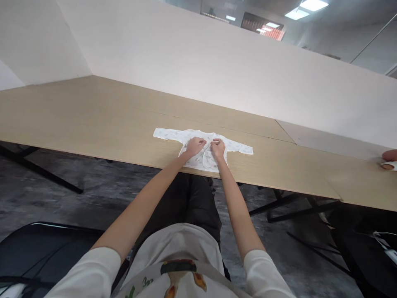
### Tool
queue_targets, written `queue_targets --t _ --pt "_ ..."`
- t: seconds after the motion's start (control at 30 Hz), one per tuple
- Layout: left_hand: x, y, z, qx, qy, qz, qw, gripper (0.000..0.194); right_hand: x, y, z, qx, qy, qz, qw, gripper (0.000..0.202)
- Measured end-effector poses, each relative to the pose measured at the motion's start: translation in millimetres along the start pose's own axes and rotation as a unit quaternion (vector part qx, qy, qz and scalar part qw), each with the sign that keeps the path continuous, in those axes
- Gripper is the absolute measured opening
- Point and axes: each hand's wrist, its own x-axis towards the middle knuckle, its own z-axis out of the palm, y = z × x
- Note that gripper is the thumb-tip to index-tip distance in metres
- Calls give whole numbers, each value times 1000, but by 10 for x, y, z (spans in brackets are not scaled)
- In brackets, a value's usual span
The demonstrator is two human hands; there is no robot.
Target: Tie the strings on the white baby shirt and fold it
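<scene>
A small white long-sleeved baby shirt (198, 162) with a faint print lies spread on the table, its sleeves stretched out to both sides and its lower hem near the front edge. My left hand (195, 146) is closed in a pinch on the cloth at the upper middle of the shirt. Just to its right, my right hand (218, 148) also pinches the cloth, beside a curved front edge. The fingertips of the two hands are a short gap apart. What exactly lies between them is too small to make out.
The long wooden table (102, 120) runs across the view, with a white partition (186, 70) behind it. A black chair (46, 248) stands at lower left, and a dark seat (366, 256) at lower right. Partly cut off at the right edge is a round brownish object (387, 166).
</scene>
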Motion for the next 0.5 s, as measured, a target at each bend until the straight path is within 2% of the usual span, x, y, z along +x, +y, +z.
queue_targets --t 0.1,0.2,0.33,0.5 --pt "-48 35 -80 14 -27 5 1000 34 -41 -100 -45 18 -10 47 999 27" --pt "-138 73 -154 26 -49 27 998 27 -135 -177 -107 22 -25 55 998 24" --pt "-263 96 -166 48 -65 62 995 19 -374 -213 -167 2 -63 5 998 17" --pt "-315 45 -106 59 -67 50 995 23 -589 -250 -197 -41 -95 -62 993 21"
